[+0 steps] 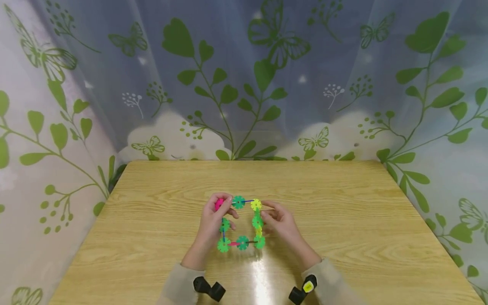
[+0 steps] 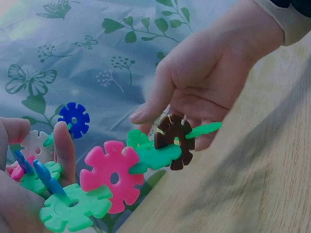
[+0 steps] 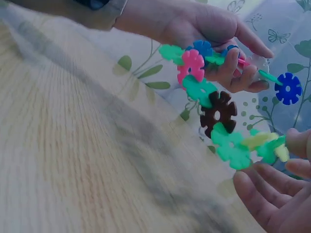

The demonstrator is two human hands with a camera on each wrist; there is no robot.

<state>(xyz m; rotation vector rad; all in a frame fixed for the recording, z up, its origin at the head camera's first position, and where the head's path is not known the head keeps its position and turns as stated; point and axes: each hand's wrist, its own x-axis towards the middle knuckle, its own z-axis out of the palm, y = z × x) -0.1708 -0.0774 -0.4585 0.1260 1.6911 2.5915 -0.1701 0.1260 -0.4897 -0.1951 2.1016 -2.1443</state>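
Note:
Several interlocking plastic snowflake discs are joined edge to edge into a square ring [image 1: 242, 242], held above the table. My left hand [image 1: 209, 218] grips its far left corner, thumb over a pink disc [image 1: 219, 205]. On the opposite side my right hand [image 1: 282, 220] pinches the ring by the yellow disc [image 1: 256, 205] and a green disc [image 1: 257, 221]. The right wrist view shows the right thumb and fingers [image 3: 277, 196] at the yellow and green discs. A brown disc [image 3: 218, 115] and another pink disc [image 3: 191, 67] form part of the near side; a blue disc [image 3: 288, 88] is on the far side.
The wooden table [image 1: 152, 254] lies beneath both hands. A curtain [image 1: 236, 84] printed with leaves and butterflies hangs behind it and along both sides. Black camera mounts [image 1: 209, 289] sit on the wrists over beige sleeves.

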